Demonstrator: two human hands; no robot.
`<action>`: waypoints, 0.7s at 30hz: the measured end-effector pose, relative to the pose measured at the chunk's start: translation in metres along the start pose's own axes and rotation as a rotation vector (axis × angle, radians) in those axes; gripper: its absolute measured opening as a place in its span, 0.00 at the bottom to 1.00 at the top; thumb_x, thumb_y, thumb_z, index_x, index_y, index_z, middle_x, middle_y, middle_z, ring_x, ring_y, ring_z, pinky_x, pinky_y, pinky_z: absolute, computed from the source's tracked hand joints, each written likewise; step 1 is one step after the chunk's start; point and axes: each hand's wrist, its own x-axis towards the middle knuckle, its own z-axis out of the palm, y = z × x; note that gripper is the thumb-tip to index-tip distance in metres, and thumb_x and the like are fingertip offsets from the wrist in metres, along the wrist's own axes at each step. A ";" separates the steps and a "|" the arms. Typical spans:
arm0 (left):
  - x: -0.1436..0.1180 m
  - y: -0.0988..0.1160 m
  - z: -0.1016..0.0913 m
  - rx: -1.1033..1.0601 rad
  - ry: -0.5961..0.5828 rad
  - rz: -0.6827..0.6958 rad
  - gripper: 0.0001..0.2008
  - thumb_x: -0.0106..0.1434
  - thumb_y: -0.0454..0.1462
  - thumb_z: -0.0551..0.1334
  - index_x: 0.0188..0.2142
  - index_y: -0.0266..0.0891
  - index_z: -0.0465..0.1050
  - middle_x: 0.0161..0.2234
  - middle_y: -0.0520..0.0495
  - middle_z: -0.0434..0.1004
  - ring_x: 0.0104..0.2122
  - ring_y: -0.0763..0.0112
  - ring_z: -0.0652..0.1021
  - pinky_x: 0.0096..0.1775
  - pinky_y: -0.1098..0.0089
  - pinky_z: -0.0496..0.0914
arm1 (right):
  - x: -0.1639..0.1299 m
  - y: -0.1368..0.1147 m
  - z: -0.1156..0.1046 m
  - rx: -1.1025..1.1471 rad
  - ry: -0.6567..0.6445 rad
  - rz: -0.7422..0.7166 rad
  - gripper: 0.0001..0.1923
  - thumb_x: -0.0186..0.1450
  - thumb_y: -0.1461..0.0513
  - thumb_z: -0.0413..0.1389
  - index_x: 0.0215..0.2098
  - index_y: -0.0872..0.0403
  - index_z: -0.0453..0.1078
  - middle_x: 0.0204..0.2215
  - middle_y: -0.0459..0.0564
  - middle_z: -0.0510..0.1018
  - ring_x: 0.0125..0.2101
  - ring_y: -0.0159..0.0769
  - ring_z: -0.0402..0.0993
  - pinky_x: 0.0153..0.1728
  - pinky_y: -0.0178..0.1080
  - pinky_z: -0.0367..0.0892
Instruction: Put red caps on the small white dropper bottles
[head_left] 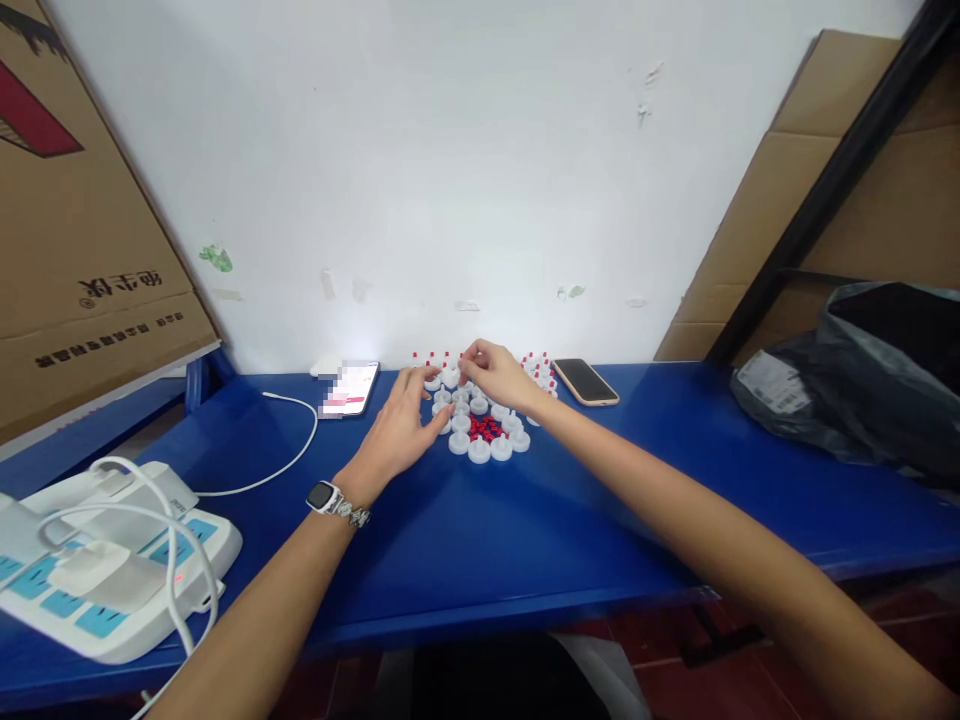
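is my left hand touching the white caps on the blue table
Touching. The head view shows the left hand lying flat on the blue table, its fingertips pressed against the edge of the white caps cluster, no gap showing.

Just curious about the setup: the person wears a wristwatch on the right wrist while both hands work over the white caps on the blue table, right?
Not quite. The wristwatch sits on the left wrist, not the right, as the head view shows. The rest holds: the left hand and the right hand both work over the white caps on the blue table.
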 end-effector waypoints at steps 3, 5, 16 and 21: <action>0.000 0.012 0.007 -0.070 -0.019 0.057 0.20 0.68 0.45 0.59 0.57 0.43 0.62 0.48 0.43 0.71 0.41 0.65 0.76 0.39 0.65 0.73 | -0.029 -0.001 0.000 0.196 -0.035 0.025 0.08 0.66 0.56 0.53 0.35 0.52 0.62 0.22 0.44 0.76 0.21 0.30 0.67 0.25 0.33 0.60; 0.000 0.017 0.010 -0.119 -0.039 0.091 0.16 0.69 0.44 0.58 0.53 0.42 0.64 0.44 0.45 0.72 0.39 0.67 0.75 0.40 0.66 0.73 | -0.041 0.000 0.001 0.263 -0.021 0.037 0.12 0.65 0.53 0.54 0.35 0.53 0.62 0.21 0.43 0.74 0.21 0.30 0.67 0.25 0.33 0.59; -0.001 0.025 0.006 -0.117 -0.060 0.116 0.20 0.68 0.44 0.60 0.57 0.43 0.62 0.49 0.43 0.70 0.41 0.67 0.74 0.42 0.66 0.72 | -0.054 0.002 -0.002 0.068 -0.031 -0.036 0.23 0.70 0.48 0.42 0.23 0.53 0.56 0.19 0.41 0.60 0.22 0.28 0.56 0.26 0.35 0.53; -0.001 0.031 0.008 -0.134 -0.057 0.135 0.16 0.68 0.43 0.59 0.53 0.42 0.65 0.43 0.46 0.72 0.37 0.68 0.74 0.41 0.67 0.71 | -0.057 -0.002 0.001 0.149 0.004 -0.006 0.26 0.68 0.43 0.43 0.22 0.52 0.54 0.17 0.40 0.56 0.20 0.28 0.52 0.24 0.35 0.52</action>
